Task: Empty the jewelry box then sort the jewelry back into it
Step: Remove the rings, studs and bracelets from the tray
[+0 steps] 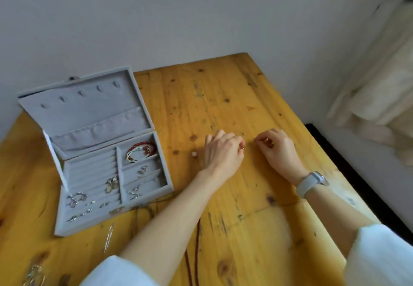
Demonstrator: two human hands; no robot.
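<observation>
The grey velvet jewelry box point(67, 165) lies open at the left of the wooden table point(234, 98), lid propped up. Red and white bracelets point(140, 151) fill its top right compartment; silver pieces point(143, 171) sit in the lower ones, and rings and earrings point(89, 201) rest in the ring rolls. My left hand point(223, 151) is curled over the table's middle and pinches a small ring point(241, 148) at its fingertips. My right hand point(277, 149), with a watch on the wrist, pinches a small gold piece point(267, 140) just to the right.
A small white bead point(194, 154) lies left of my left hand. A dark red beaded necklace point(196, 252) and a thin cord point(143, 209) lie near the front, a silver chain point(108, 237) and a gold piece point(34, 274) at the front left. The table's right edge drops to the floor.
</observation>
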